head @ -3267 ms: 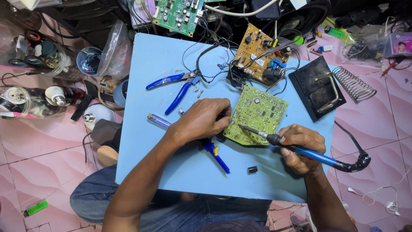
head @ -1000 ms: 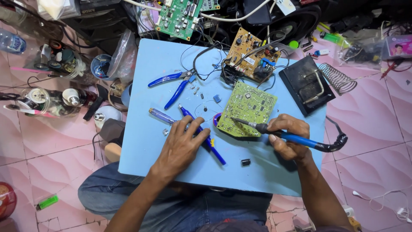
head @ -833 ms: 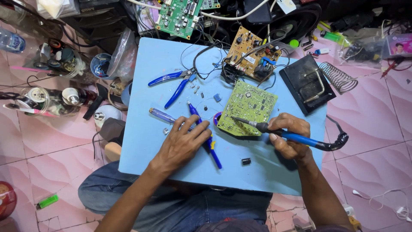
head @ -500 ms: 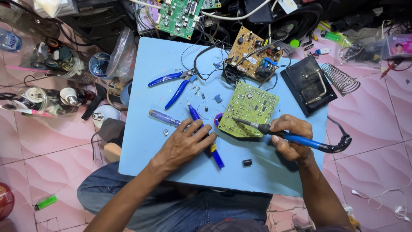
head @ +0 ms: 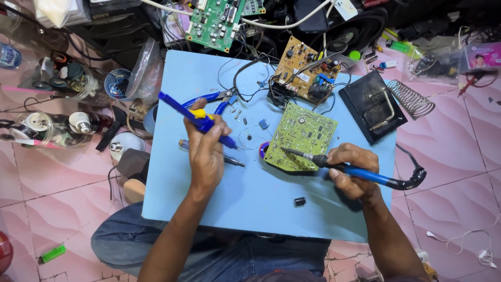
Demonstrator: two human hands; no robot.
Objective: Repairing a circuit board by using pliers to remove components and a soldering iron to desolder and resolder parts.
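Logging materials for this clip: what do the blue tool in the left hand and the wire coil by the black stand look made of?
Blue tool: looks like matte plastic, with a yellow button. Wire coil: seemingly bare metal, a grey, shiny spiral.

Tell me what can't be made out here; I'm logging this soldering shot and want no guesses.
All in the head view:
- Soldering iron tip: too small to tell whether it touches the green circuit board.
- Blue desoldering pump: its middle is hidden by the left hand.
- Round blue thing: mostly under the board's corner.
- Right hand: covers the iron's grip.
- Board components: too small to identify.
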